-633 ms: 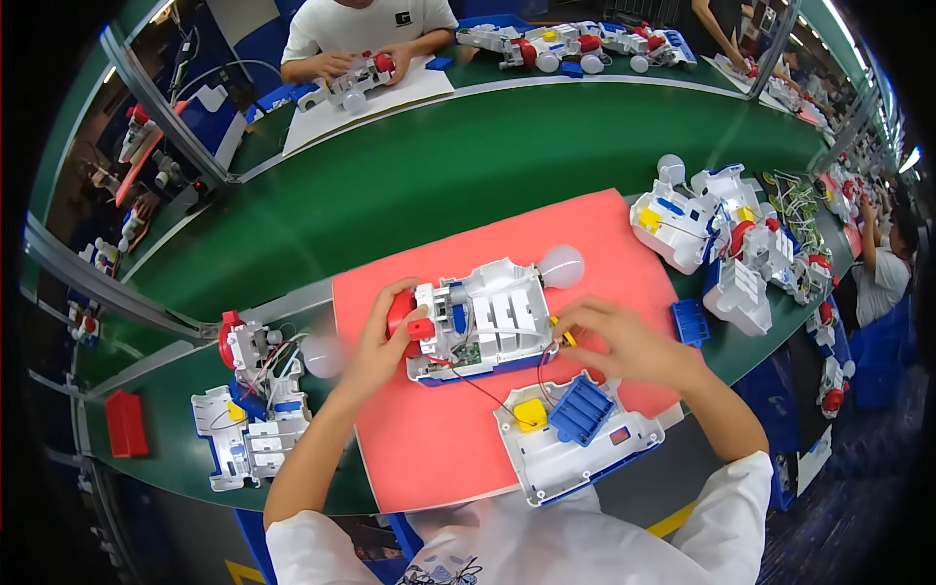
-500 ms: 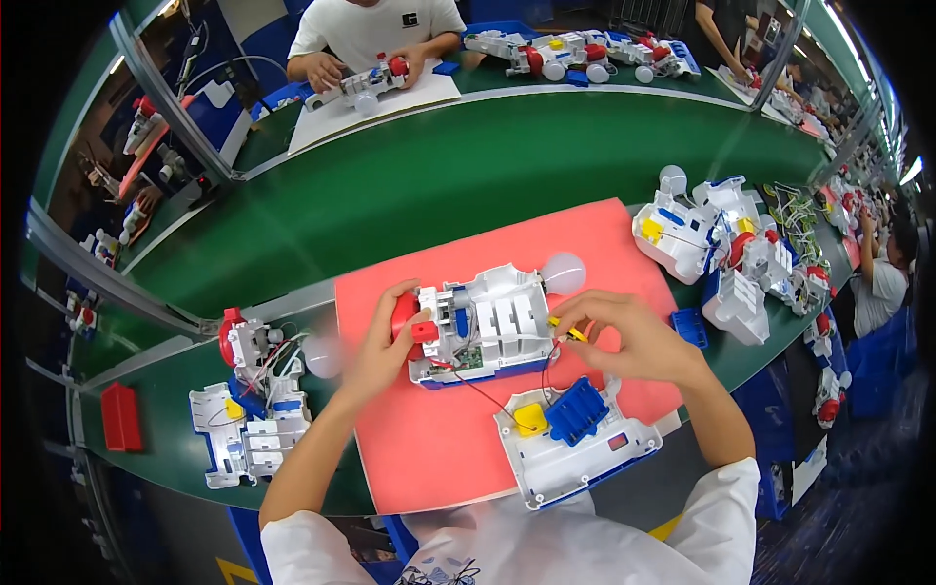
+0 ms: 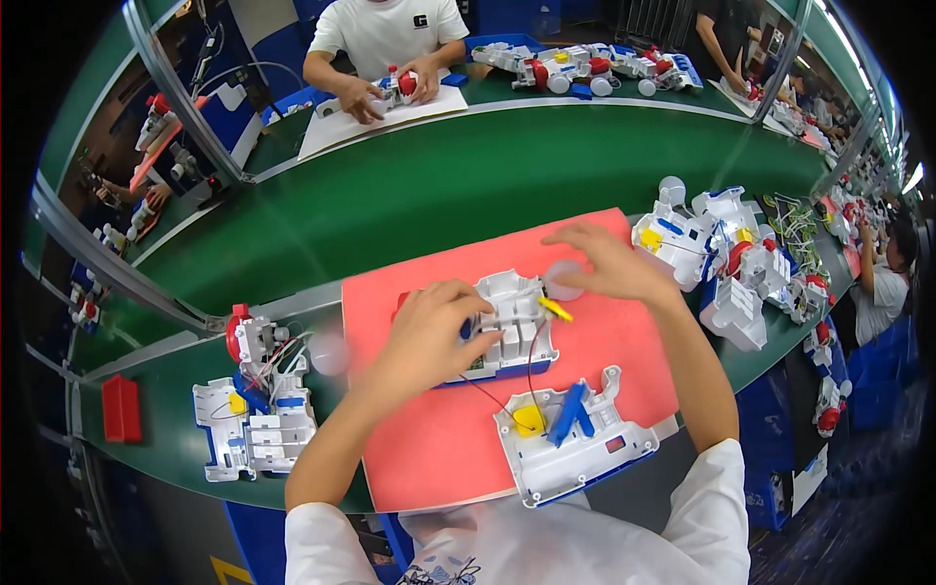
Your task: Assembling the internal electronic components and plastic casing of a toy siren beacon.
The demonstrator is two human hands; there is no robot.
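Observation:
A white plastic housing (image 3: 517,331) with blue lower edges and several slots lies on the pink mat (image 3: 419,458). My left hand (image 3: 424,331) arches over its left part, thumb and fingers apart, hiding much of the red part there. My right hand (image 3: 614,265) is open above the clear round globe (image 3: 564,281) at the housing's right end; whether it touches the globe I cannot tell. A yellow piece (image 3: 556,309) rests at the housing's right edge. Thin wires run to a white cover (image 3: 585,458) carrying a yellow square (image 3: 529,420) and a blue part (image 3: 567,414).
Half-assembled white units (image 3: 255,419) stand on the left, near a red bin (image 3: 121,409). More units (image 3: 736,307) and tangled wires (image 3: 788,224) crowd the right. Beyond the green belt (image 3: 468,185), a co-worker's hands (image 3: 363,97) handle a similar unit.
My left hand has moved right over the housing. My right hand has let go of the yellow piece and moved up to the globe. The blue part on the cover has turned.

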